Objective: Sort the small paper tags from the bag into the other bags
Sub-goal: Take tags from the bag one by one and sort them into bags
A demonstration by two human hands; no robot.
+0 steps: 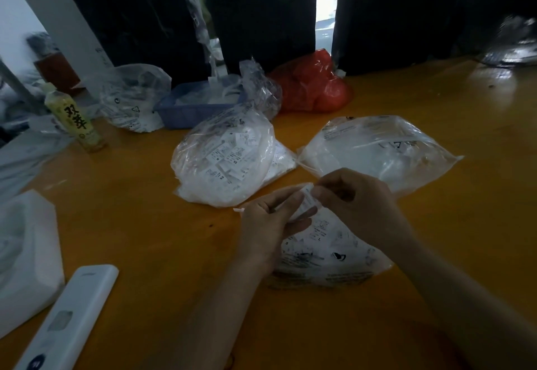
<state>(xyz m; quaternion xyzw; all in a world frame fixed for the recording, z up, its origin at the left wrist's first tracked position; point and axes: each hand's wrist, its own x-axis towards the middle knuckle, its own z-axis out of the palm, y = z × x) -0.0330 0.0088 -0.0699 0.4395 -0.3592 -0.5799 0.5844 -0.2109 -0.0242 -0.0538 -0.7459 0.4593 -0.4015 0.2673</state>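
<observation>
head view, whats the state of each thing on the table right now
left hand: holds small paper tags
right hand: pinches the top tag
near bag: lying flat under the hands
middle bag: bulging with tags
right bag: lying flat
red bag: bunched
bottle: upright

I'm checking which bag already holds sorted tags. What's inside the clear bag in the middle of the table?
The middle clear bag is bulging with small white paper tags printed in black. Only those pressed against the near plastic show; whatever lies deeper or underneath is covered.
</observation>
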